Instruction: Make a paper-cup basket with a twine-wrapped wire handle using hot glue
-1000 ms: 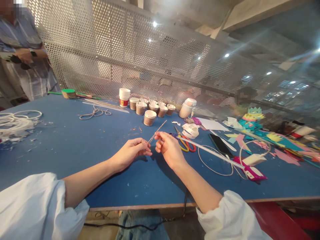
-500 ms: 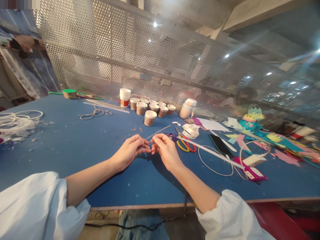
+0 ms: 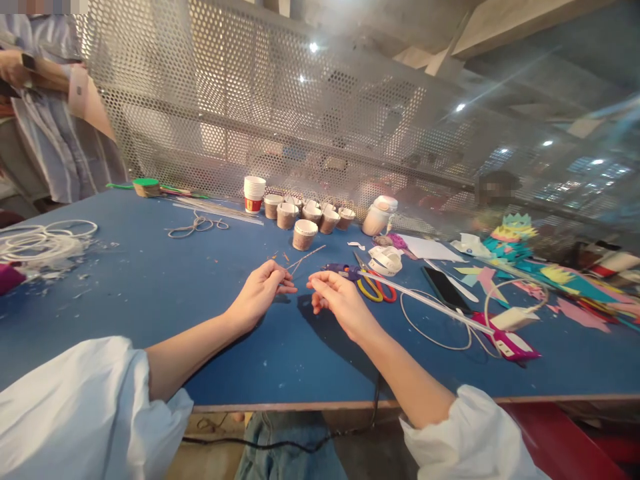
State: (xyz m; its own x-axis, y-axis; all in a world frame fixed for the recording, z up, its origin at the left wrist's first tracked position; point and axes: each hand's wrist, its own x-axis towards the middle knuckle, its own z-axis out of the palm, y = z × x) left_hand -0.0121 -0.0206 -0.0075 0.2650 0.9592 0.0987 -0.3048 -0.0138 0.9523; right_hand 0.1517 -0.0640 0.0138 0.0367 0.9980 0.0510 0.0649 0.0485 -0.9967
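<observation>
My left hand point(image 3: 260, 293) is closed on a thin length of twine point(image 3: 307, 255), whose two strands stick out stiffly from the fingertips toward the upper right. Just to the right, my right hand point(image 3: 343, 300) hovers over the table with thumb and fingers drawn together; anything between them is too small to make out. A gap separates the two hands. Beyond them stands a twine-wrapped paper cup point(image 3: 304, 236). A blue glue gun point(image 3: 345, 269) with a long clear glue stick point(image 3: 425, 300) lies behind my right hand, beside yellow-and-red-handled scissors point(image 3: 373, 290).
Several wrapped cups point(image 3: 287, 216) and a stack of paper cups point(image 3: 254, 193) stand at the back. White cord point(image 3: 45, 243) is heaped left. A measuring tape point(image 3: 385, 260), phone point(image 3: 445, 290), power strip point(image 3: 515, 345) and paper scraps point(image 3: 580, 313) lie right. A person point(image 3: 50, 113) stands far left.
My hands have moved apart. The twine has come out of my right fingers and now extends from my left hand as two strands. The person at left has shifted an arm.
</observation>
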